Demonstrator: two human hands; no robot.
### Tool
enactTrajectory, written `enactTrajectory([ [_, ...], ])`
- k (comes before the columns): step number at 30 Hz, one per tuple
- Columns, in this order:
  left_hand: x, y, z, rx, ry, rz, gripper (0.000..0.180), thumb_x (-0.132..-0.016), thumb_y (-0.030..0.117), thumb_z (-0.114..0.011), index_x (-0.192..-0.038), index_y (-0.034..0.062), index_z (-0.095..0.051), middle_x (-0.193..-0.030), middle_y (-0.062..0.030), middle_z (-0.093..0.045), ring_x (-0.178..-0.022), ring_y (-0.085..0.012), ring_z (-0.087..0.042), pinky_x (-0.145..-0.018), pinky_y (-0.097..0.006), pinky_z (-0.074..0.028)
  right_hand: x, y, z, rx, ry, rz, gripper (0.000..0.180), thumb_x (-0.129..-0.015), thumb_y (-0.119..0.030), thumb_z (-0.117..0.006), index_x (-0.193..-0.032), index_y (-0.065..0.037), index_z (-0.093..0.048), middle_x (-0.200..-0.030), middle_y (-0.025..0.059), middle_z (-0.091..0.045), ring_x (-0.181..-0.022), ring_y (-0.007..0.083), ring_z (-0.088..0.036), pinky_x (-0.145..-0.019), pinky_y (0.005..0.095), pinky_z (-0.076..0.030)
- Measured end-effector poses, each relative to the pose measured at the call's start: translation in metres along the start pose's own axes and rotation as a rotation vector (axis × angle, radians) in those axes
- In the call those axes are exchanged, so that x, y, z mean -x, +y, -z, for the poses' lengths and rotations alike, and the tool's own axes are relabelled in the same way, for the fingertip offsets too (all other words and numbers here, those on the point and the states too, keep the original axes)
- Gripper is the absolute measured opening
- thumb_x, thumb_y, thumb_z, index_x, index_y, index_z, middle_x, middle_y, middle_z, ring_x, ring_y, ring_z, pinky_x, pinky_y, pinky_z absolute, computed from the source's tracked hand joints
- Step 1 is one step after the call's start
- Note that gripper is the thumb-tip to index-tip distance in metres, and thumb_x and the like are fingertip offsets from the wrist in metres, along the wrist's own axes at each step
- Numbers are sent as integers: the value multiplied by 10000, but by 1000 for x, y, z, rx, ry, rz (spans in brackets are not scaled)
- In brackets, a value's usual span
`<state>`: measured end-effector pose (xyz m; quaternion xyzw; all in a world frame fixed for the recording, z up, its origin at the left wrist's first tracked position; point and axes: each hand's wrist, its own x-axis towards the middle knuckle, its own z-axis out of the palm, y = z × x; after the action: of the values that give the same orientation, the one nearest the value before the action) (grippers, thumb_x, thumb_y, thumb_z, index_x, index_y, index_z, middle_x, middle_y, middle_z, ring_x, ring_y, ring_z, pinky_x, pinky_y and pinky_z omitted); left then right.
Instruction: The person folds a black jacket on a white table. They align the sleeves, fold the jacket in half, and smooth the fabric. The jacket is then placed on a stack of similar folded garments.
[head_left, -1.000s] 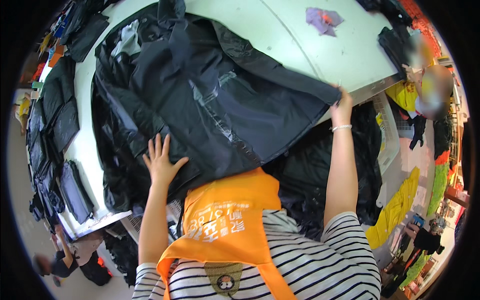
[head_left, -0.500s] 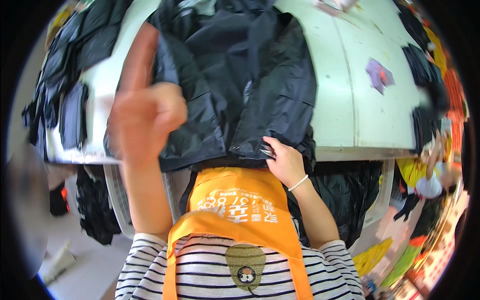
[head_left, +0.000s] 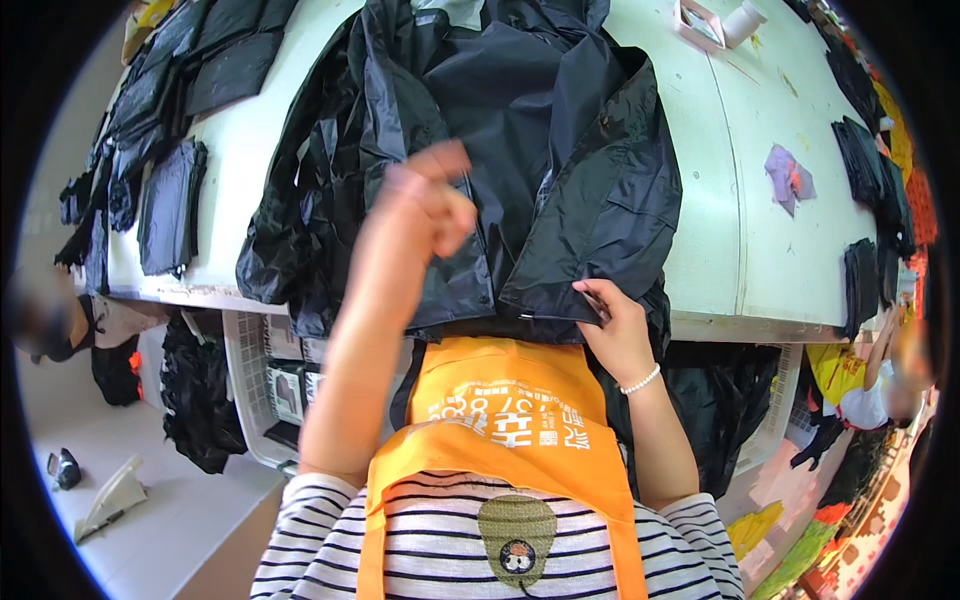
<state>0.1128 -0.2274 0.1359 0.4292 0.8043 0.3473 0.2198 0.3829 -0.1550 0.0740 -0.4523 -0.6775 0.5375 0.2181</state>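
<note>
Jacket (head_left: 505,115), black and open-fronted, lies in the middle of the frame, its hem along the near edge of the pale table (head_left: 785,270). The right hand (head_left: 620,335) seems to pinch the hem right of centre; the left hand (head_left: 435,200), blurred, is over the jacket's left-hand panel, its grip impossible to tell. The step looks like handling the open front; the next move calls for a light hold on slack cloth. Dark folded garments (head_left: 232,72) lie upper left, a purple scrap (head_left: 785,180) at right; a white crate (head_left: 247,400) stands lower left.
</note>
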Motion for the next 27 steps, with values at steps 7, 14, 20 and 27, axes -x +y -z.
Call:
enactTrajectory([
  [7,35,-12,-96,1299,-840,683,371,-944,309,-519,-1117,-16,-565,-982,-132,-641,-782,-232,-641,-721,-332,-517,16,-23,7,-42,106,144,376,-749,155,-597,-1098,18,-568,-998,82,-640,-930,129,-642,-841,234,-509],
  [14,28,46,-74,1096,-700,399,233,-904,157,-602,-1028,-40,-602,-938,-111,-674,-809,-186,-664,-742,-284,-530,29,-35,23,-93,138,157,503,-703,135,-686,-1166,-19,-566,-1069,61,-596,-991,132,-618,-861,243,-517],
  [20,30,58,-75,1017,-706,297,222,-853,68,-667,-1039,-33,-600,-963,-100,-671,-850,-171,-660,-790,-295,-536,38,-52,44,44,211,374,405,-688,77,-757,-1047,-33,-604,-845,47,-535,-659,89,-528,-592,192,-483],
  [27,30,66,-74,907,-702,265,180,-802,-17,-709,-945,-29,-601,-915,-111,-682,-851,-159,-667,-807,-278,-539,45,-55,53,-33,128,291,286,-724,30,-753,-975,-21,-623,-840,24,-526,-611,53,-453,-534,179,-372],
])
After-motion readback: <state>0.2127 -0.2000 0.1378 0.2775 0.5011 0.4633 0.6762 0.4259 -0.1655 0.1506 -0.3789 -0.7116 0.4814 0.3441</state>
